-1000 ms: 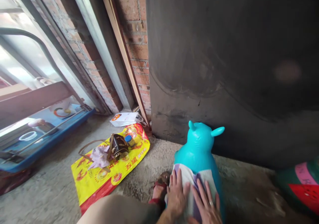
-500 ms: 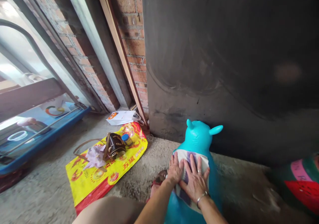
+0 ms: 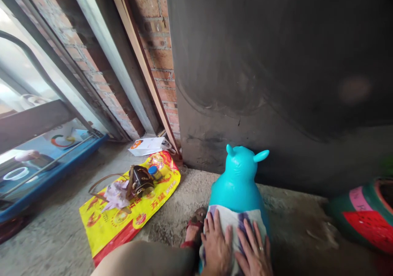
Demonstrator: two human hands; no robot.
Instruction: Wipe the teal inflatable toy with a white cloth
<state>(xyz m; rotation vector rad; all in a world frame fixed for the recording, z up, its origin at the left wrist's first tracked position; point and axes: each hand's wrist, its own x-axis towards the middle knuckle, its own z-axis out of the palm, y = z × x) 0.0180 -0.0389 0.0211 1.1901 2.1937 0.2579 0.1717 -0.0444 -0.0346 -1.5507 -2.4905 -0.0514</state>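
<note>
Pressing flat, both hands point(image 3: 235, 249) apparently pin the cloth point(image 3: 238, 223) against the turquoise toy point(image 3: 238, 182)

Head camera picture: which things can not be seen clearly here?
- Blue toy: its face is turned away; its lower back lies under the cloth and both hands.
- Left hand and right hand: the wrists are cut off by the bottom edge.
- Watermelon-pattern toy: cut off by the right edge.
- Brown bag on the yellow sack: its contents are hidden.
</note>
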